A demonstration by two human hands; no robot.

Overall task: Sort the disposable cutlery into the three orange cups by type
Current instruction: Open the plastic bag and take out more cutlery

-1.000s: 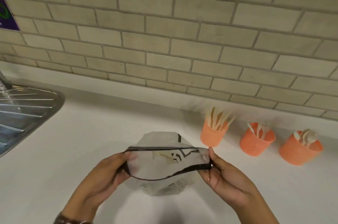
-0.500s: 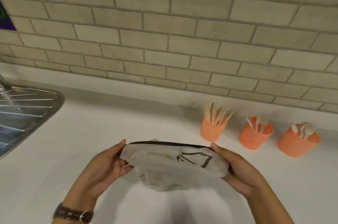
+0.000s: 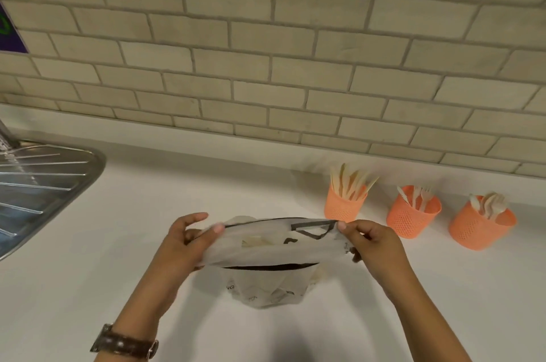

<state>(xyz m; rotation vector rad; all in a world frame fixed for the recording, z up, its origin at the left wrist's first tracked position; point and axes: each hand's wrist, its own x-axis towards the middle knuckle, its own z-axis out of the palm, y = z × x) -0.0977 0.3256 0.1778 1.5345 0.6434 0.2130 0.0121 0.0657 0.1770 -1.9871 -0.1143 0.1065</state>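
**Q:** Where is the cutlery, and where are the cups?

**A:** Three cups stand apart in a row on the white counter, at your right and near the wall. The left orange mesh plastic cup holds pale disposable knives that fan upward. The middle orange mesh cup holds pale forks. The right orange mesh cup holds pale spoons.

**Q:** What are my hands doing?

**A:** You hold a translucent white plastic bag with black print in front of you, nearer to you than the cups. Your left hand pinches the left end of the bag's mouth between thumb and fingers. Your right hand pinches the right end the same way, near the left cup. The black-edged mouth is stretched between your hands. A pale shape shows through the film, but I cannot tell what it is. The bag's bottom hangs toward the counter, and I cannot tell whether it touches.

**Q:** What surrounds all this?

**A:** A brown-strapped wristwatch sits on your left wrist. A ridged steel draining board lies at the far left. Behind the counter is a beige brick-pattern tiled wall. The corner of a purple sign shows at its left edge.
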